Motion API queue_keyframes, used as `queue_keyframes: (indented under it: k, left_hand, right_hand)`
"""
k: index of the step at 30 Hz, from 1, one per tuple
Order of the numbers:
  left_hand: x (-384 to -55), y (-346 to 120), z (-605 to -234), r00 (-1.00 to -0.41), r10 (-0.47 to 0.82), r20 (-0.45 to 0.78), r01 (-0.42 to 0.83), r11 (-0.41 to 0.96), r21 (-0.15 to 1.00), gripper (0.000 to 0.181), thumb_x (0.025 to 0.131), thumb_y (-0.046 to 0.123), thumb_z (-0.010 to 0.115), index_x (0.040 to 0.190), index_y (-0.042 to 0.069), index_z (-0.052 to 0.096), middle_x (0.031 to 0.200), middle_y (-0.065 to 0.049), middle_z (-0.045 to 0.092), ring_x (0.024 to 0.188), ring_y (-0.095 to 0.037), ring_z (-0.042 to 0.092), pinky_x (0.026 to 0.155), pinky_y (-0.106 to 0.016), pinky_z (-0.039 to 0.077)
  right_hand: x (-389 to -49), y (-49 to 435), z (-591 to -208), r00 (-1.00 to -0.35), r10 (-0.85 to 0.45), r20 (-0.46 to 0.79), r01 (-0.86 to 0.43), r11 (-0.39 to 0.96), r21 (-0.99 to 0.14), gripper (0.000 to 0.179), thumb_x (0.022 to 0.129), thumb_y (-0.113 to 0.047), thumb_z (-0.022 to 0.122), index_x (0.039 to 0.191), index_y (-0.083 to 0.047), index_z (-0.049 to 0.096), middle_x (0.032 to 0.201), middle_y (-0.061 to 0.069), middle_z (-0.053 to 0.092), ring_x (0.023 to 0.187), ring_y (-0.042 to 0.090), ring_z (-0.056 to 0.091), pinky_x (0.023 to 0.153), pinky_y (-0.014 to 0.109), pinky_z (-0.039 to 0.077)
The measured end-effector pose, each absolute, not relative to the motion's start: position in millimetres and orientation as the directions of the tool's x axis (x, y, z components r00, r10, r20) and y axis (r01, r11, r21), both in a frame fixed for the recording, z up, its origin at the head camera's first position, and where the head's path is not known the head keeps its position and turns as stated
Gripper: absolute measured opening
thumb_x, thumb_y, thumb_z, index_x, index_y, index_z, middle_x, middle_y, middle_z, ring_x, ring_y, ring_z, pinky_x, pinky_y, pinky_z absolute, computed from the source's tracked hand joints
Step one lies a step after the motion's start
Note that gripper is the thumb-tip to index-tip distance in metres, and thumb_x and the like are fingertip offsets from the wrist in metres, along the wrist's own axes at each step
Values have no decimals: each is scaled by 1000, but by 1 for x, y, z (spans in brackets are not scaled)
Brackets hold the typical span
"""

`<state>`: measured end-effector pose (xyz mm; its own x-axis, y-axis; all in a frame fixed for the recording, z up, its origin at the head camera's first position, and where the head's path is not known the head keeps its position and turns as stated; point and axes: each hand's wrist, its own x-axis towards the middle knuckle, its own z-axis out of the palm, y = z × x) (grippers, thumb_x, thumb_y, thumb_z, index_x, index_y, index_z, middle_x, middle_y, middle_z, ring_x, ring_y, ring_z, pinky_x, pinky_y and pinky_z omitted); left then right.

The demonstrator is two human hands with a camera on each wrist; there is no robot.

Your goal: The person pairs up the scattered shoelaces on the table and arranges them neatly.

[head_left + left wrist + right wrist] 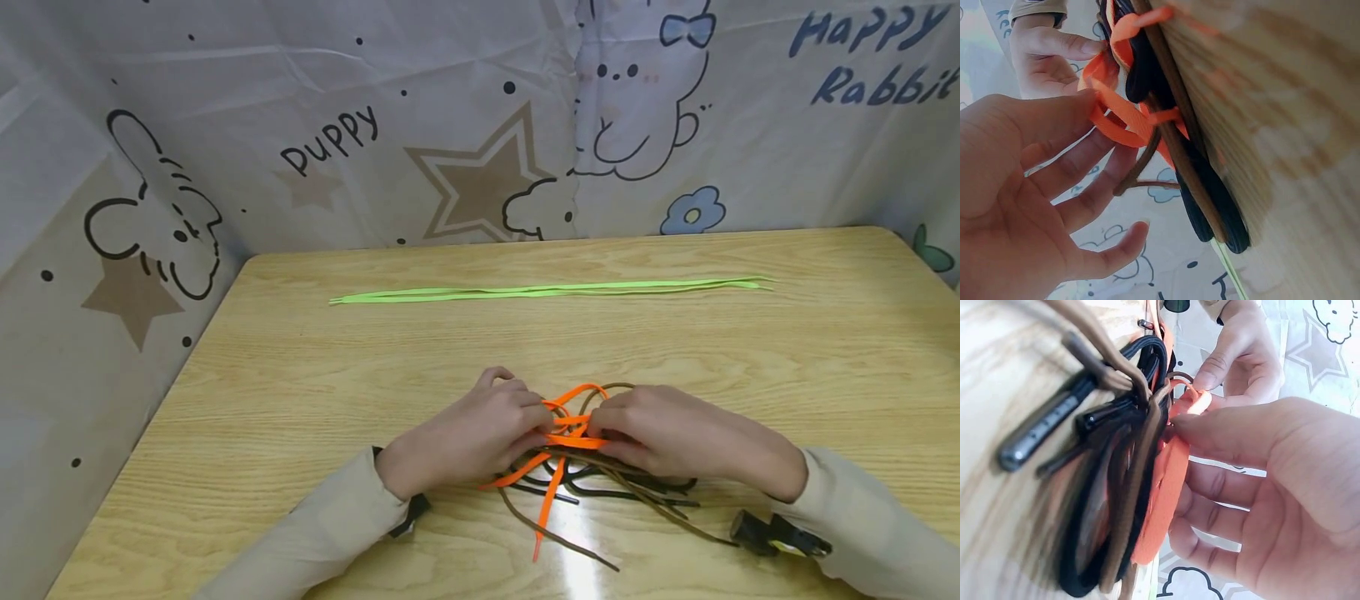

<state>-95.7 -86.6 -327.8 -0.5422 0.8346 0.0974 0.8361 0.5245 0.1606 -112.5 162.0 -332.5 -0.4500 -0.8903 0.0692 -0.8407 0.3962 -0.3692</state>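
Note:
Near the table's front, a tangle of flat orange shoelace (577,442) lies over brown and black laces. My left hand (498,421) pinches a loop of the orange lace between thumb and forefinger, its other fingers spread loosely in the left wrist view. From the opposite side, my right hand (660,429) pinches the same orange lace, fingers bent. A brown lace (1190,169) and a folded black lace (1222,194) run beneath the orange one. Black lace ends with tips (1035,434) show in the right wrist view. How the orange strands cross is partly hidden by the fingers.
A bright green shoelace (637,287) lies stretched lengthwise across the back of the wooden table (300,358). Behind it hangs a printed cloth (465,75) with cartoon animals. Dark devices are strapped at both wrists, one wrist camera (776,533) sitting near a brown lace end.

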Motion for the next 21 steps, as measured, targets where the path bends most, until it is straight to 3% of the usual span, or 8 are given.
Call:
queue_keyframes:
  k: [6, 13, 21]
  left_hand:
    - [-97, -89, -326, -554, 824, 119, 828, 531, 179, 4, 94, 18, 65, 95, 18, 69, 97, 8, 69, 92, -13, 58, 99, -50, 35]
    - [-98, -92, -321, -572, 809, 135, 816, 547, 185, 4, 93, 15, 66, 90, 18, 66, 89, 9, 67, 86, -11, 58, 101, -54, 32]
    - [-101, -96, -317, -598, 791, 129, 796, 568, 208, 5, 94, 10, 64, 93, 15, 65, 85, 8, 64, 81, -11, 57, 101, -52, 34]
  right_hand:
    - [-115, 164, -331, -459, -882, 107, -837, 389, -385, 12, 88, -8, 69, 86, -18, 61, 75, -14, 54, 60, -2, 42, 55, 18, 40]
    - [-117, 168, -327, -440, -875, 201, -874, 367, -317, 17, 83, -1, 71, 94, -14, 66, 82, -9, 64, 67, 1, 52, 60, 25, 48]
    - [-120, 172, -323, -462, -864, 199, -870, 399, -290, 22, 81, 2, 70, 100, -9, 68, 90, -3, 68, 72, 5, 58, 64, 30, 50]
